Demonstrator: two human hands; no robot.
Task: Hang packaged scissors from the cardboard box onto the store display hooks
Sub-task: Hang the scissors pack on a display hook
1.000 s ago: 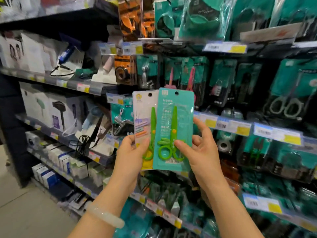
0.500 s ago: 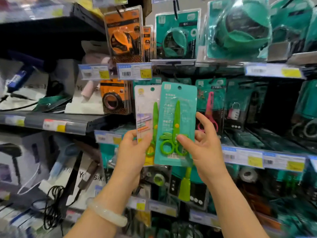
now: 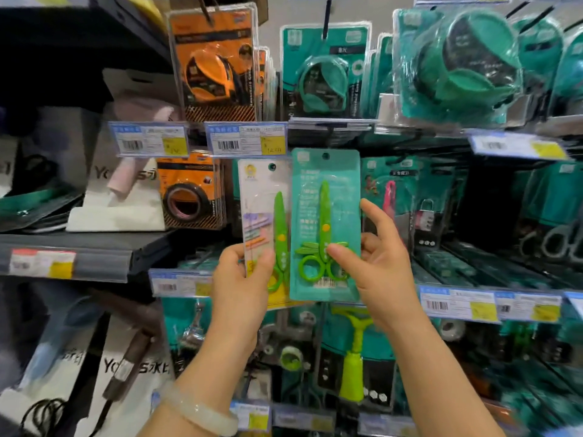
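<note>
My left hand (image 3: 243,279) pinches a white-carded pack of green scissors (image 3: 265,222) by its lower edge. My right hand (image 3: 375,266) grips a teal-carded pack of green scissors (image 3: 325,222), thumb across the handles. Both packs upright, side by side, edges overlapping, held before hanging teal packages (image 3: 394,190), below a price tag (image 3: 246,138).

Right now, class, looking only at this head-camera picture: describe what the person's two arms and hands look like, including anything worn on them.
Both forearms are bare, with no sleeves in view. The left hand has a pale, milky, smooth rounded bangle on its wrist. The right hand and its wrist carry nothing: no watch, ring or glove shows. Fingernails are short and unpainted where visible.
</note>
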